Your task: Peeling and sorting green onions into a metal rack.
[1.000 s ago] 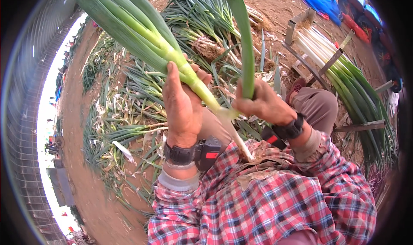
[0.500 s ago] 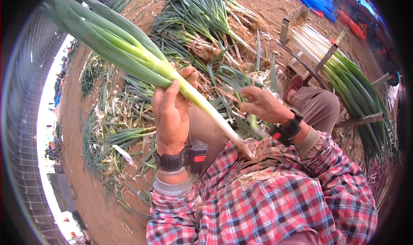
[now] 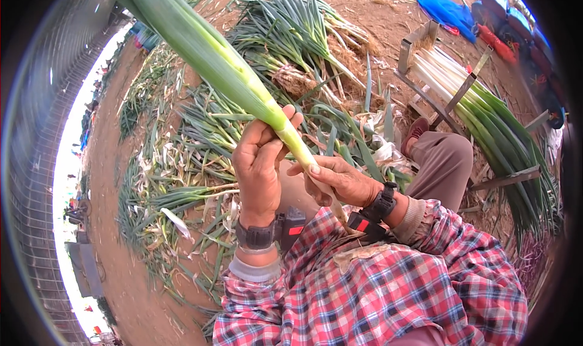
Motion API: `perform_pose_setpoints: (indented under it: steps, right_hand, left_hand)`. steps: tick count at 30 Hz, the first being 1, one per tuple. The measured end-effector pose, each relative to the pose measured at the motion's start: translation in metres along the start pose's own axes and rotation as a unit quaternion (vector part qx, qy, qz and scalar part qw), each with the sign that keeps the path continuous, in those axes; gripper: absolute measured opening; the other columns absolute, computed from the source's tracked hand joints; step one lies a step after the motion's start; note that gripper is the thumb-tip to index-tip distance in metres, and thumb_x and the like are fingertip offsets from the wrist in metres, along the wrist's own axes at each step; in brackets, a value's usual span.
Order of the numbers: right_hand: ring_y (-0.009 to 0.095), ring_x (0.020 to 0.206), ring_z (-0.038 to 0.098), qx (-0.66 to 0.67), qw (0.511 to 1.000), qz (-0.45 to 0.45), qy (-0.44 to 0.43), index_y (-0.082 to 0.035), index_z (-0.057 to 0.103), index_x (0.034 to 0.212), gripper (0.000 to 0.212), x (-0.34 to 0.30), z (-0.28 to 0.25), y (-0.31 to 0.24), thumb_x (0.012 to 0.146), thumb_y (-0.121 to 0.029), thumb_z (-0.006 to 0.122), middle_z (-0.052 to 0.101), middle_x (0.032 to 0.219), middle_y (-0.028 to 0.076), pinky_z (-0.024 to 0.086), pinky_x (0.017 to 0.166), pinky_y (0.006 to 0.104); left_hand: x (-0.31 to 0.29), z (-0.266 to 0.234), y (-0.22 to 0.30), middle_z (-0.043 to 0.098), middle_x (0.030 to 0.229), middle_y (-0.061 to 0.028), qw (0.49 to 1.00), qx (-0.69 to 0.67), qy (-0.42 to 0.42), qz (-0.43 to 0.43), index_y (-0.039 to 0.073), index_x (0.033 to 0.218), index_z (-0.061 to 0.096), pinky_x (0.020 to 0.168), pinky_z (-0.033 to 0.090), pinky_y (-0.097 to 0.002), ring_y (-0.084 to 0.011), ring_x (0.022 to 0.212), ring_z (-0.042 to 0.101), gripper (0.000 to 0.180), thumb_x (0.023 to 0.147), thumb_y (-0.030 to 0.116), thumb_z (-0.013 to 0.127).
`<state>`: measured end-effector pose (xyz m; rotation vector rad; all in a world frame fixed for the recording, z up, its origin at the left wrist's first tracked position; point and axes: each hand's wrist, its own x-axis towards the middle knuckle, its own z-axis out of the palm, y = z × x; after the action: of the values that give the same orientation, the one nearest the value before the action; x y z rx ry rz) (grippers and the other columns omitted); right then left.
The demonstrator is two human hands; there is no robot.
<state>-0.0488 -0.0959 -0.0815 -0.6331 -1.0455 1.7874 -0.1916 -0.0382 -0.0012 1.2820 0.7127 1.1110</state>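
A large leek [image 3: 291, 141] slants across the middle of the view, its green leaves toward the upper left and its pale root end down by my shirt. My left hand [image 3: 260, 170] is closed round the stalk just below where the leaves spread. Lower down, my right hand [image 3: 343, 181] grips the white shank, thumb lying on top. The root tip rests against or just over my lap. Around my hands lie trimmed leaves and peelings [image 3: 203, 118] on the ground.
Beyond my hands sits a heap of untrimmed leeks [image 3: 297, 36] with soil on the roots. At the right, cleaned leeks [image 3: 486, 112] lie in a wooden rack [image 3: 405, 57]. Blue netting [image 3: 446, 9] is at the upper right. A dark mesh [image 3: 45, 164] curves along the left.
My right hand, apart from the leek before, has come down onto its white shank. My left hand has shifted slightly right, and the leek has moved right with it, now tilted more steeply.
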Motion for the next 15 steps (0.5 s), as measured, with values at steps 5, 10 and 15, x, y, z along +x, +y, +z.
perform_pose_setpoints:
  steps: [5,10,15]
  right_hand:
    - [0.007,0.059,0.049,0.006,1.000,-0.003,-0.002,0.000,0.052,0.127,0.050,-0.0028,-0.0004,-0.0002,0.100,-0.043,0.047,0.052,0.068,-0.001,0.040,0.054,0.0232]
    - [0.009,0.061,0.053,0.073,0.996,0.008,-0.042,0.000,0.051,0.130,0.051,-0.0013,-0.0048,0.0044,0.100,-0.041,0.048,0.053,0.069,0.000,0.043,0.056,0.0240]
    - [0.009,0.062,0.054,0.072,0.997,-0.001,-0.012,-0.001,0.051,0.131,0.052,0.0003,-0.0001,0.0055,0.100,-0.042,0.047,0.054,0.071,0.000,0.044,0.056,0.0245]
  left_hand:
    - [0.0000,0.0031,0.0049,0.061,0.122,-0.0180,0.997,0.070,-0.014,0.024,-0.008,0.123,0.051,0.091,0.054,-0.0349,-0.0275,0.112,0.062,0.033,0.092,-0.001,0.043]
    - [0.0001,-0.0029,-0.0022,0.062,0.120,-0.0172,0.996,0.082,-0.041,0.007,-0.008,0.121,0.052,0.091,0.054,-0.0344,-0.0267,0.109,0.064,0.030,0.094,0.001,0.044]
    - [-0.0015,0.0033,0.0071,0.062,0.120,-0.0180,0.995,-0.082,-0.002,-0.064,-0.009,0.123,0.051,0.092,0.054,-0.0352,-0.0276,0.110,0.063,0.033,0.092,-0.001,0.046]
